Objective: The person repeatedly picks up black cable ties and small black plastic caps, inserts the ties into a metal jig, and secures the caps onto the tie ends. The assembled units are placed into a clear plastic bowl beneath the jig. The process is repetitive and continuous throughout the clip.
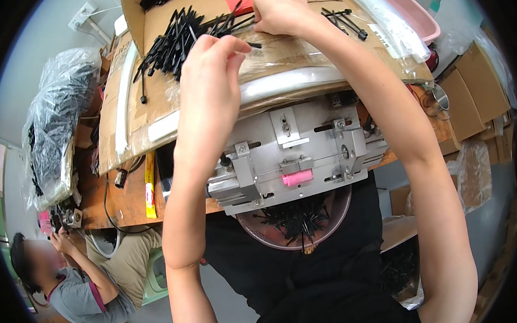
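Observation:
A heap of thin black rods with small thicker ends lies on the cardboard at the far side. My left hand is over the heap's right part, thumb and forefinger pinched; a short dark rod end pokes out beside the fingertips. Farther right, my right hand is closed, its fingertips at the ends of several black rods next to a red piece. What the right fingers grip is partly hidden. Below my arms stands a metal fixture with a pink cylinder on its front.
Several loose rods lie right of my right hand. White curved strips edge the cardboard. A bowl of black rods sits under the fixture. A metal cup stands at the right, a yellow strip at the left. A co-worker sits lower left.

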Available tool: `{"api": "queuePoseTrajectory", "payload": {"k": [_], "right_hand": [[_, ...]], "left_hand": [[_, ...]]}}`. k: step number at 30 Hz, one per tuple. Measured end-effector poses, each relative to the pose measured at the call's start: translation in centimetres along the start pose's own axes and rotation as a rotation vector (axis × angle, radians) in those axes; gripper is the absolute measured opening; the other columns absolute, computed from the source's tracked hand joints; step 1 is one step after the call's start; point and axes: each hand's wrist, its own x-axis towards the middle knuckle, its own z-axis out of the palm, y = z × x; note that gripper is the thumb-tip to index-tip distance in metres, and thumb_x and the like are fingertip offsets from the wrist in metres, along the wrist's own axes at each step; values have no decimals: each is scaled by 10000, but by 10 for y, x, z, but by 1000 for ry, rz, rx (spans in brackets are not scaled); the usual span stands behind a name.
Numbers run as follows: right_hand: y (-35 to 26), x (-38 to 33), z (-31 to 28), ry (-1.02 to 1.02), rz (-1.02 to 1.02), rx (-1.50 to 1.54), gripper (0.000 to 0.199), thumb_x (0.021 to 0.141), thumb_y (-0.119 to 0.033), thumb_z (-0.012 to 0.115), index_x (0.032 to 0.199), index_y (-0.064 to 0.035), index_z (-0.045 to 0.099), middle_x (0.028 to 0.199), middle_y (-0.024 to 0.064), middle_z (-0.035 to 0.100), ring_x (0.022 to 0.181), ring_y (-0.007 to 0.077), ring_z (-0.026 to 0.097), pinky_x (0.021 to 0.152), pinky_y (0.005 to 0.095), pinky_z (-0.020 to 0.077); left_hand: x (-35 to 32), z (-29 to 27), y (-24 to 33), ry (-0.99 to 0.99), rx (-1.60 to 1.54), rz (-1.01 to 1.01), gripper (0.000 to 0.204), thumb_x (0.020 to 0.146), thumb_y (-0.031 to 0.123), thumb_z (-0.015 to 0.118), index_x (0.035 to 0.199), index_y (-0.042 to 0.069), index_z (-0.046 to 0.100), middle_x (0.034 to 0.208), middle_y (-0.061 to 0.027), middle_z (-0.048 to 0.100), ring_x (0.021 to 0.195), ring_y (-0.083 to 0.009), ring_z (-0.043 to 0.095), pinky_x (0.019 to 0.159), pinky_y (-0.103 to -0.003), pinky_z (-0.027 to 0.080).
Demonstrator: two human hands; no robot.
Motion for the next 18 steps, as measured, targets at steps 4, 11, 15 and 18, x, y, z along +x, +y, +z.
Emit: {"api": "queuePoseTrajectory", "payload": {"k": [4, 11, 15, 18], "right_hand": [[23, -25, -32, -106, -78, 110, 191, 770, -130, 609, 881, 8, 680, 859, 225, 684, 827, 363, 670, 737, 419, 529], [101, -105, -114, -3, 270, 677, 134, 896, -72, 644, 990, 21, 664, 821, 64, 692, 702, 137, 651, 601, 267, 514], [86, -126, -104, 15, 334, 888, 147, 894, -57, 648, 994, 52, 645, 836, 91, 687, 726, 125, 671, 640, 249, 564], [77, -130, -102, 39, 348, 930, 217, 899, -96, 677, 1031, 72, 637, 883, 115, 702, 761, 128, 681, 691, 250, 576]], "left_hand": [[27, 7, 0, -52, 21, 54, 105, 902, 59, 624, 978, 42, 693, 828, -87, 613, 705, -175, 576, 677, -319, 481], [78, 95, 45, -326, -169, 185, 284, 793, 200, 764, 1011, 37, 683, 933, -162, 659, 867, -312, 642, 778, -400, 510], [88, 113, 44, -372, -193, 161, 225, 751, 76, 756, 945, 11, 663, 815, -159, 655, 776, -321, 644, 714, -381, 515], [64, 82, 30, -198, -213, 242, 182, 759, 13, 719, 907, -10, 617, 810, -140, 658, 763, -280, 654, 717, -364, 515]]}}
